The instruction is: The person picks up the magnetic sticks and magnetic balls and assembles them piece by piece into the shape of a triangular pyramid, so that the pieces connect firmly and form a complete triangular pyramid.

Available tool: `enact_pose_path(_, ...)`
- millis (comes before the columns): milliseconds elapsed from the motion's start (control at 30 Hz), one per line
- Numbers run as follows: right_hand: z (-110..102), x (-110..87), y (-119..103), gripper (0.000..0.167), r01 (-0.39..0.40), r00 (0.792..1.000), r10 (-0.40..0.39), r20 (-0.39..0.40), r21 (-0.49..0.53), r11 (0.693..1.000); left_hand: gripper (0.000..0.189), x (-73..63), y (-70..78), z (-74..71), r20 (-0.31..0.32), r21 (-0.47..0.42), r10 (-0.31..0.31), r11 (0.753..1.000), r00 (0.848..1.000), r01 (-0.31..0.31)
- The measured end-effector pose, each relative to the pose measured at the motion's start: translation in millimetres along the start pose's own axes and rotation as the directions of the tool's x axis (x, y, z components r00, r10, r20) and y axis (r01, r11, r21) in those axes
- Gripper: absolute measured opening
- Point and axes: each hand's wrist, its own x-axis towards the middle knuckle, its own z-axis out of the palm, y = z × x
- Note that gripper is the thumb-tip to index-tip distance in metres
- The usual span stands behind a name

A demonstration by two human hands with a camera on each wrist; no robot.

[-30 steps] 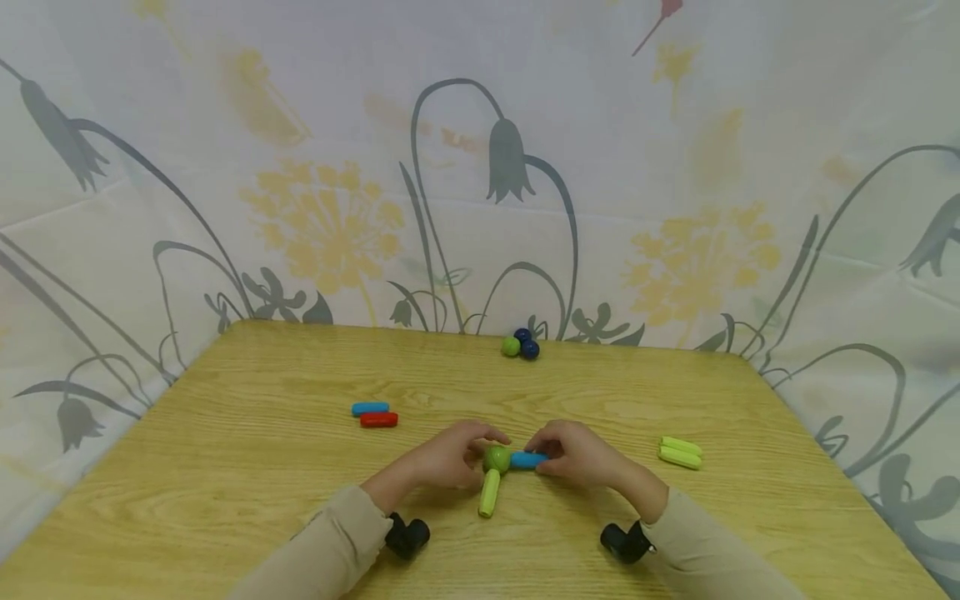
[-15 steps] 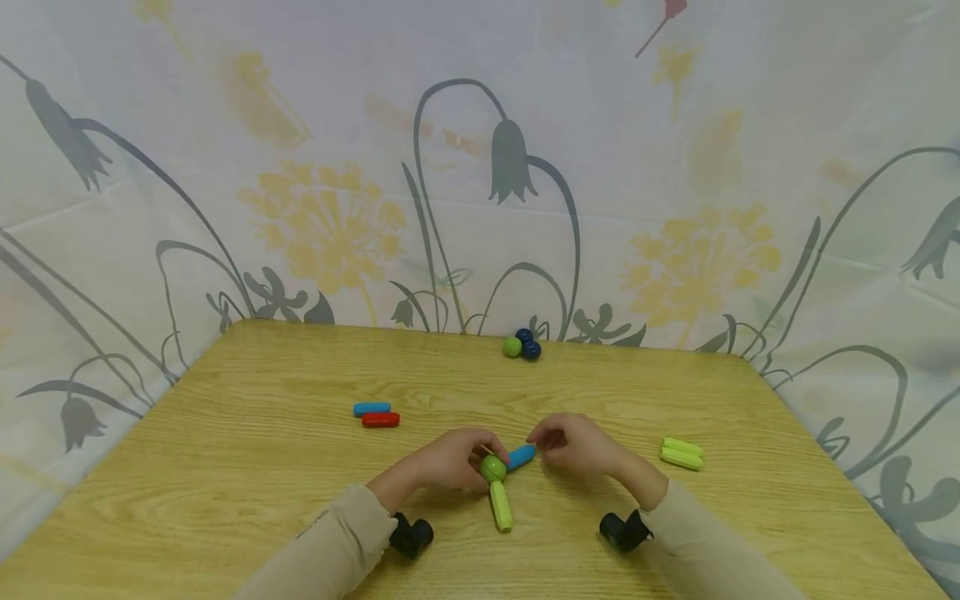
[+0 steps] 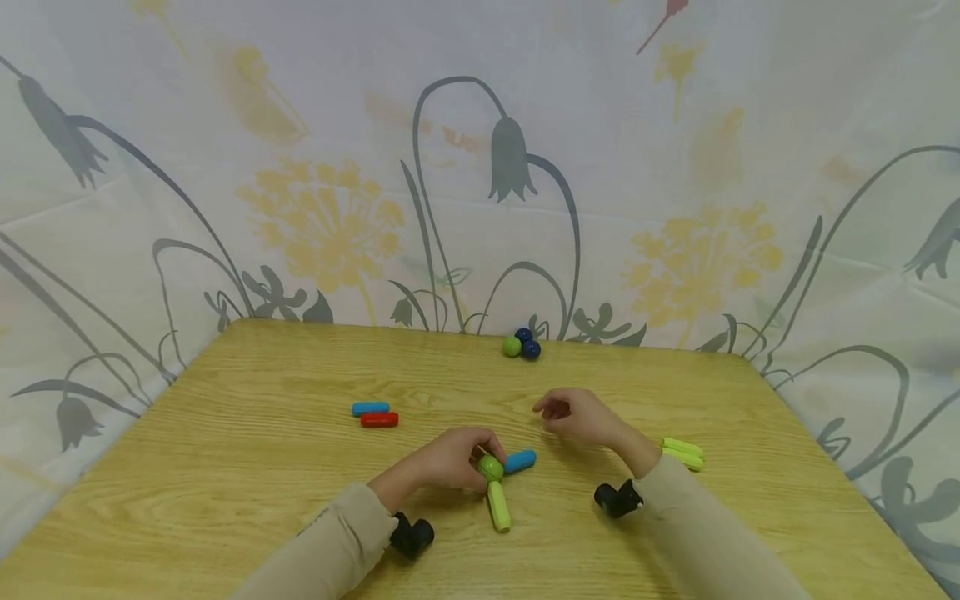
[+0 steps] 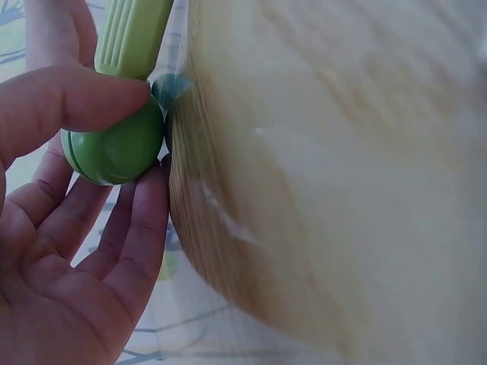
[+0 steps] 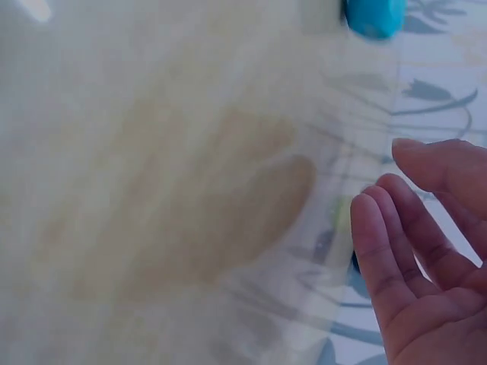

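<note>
My left hand [image 3: 453,460] grips a green ball [image 3: 491,468] between thumb and fingers, low at the table. In the left wrist view the thumb lies across the ball [image 4: 114,148], and a ridged lime stick [image 4: 133,38] joins it. From the ball, this lime stick [image 3: 498,507] points toward the near edge and a blue stick [image 3: 520,461] points right. My right hand [image 3: 585,417] hovers over the table beyond the blue stick, fingers loosely bent and holding nothing. In the right wrist view the blue end [image 5: 374,17] shows at the top, apart from the fingers.
A blue stick [image 3: 371,407] and a red stick [image 3: 379,420] lie side by side at left. Two lime sticks [image 3: 682,454] lie at right, near the right sleeve. A green ball [image 3: 512,346] and two dark blue balls [image 3: 531,349] sit by the table's far edge.
My right hand has let go of the blue stick and moved away from it, toward the far side. The ball and its sticks have turned slightly, while my left hand keeps hold of the ball.
</note>
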Motion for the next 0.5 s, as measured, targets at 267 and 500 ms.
enact_pose_path(267,-13,16.9,7,0.021,-0.013,0.998,0.015,-0.058,0.031,0.999,0.029,-0.7,1.9,1.2,-0.001,0.011,-0.02,1.0,1.0,0.02)
enact_pose_path(500,-21,31.7,16,0.023,-0.043,0.992,0.047,-0.12,0.028,0.999,0.029,0.3,2.1,1.4,-0.004,0.031,-0.008,0.999,1.0,0.008)
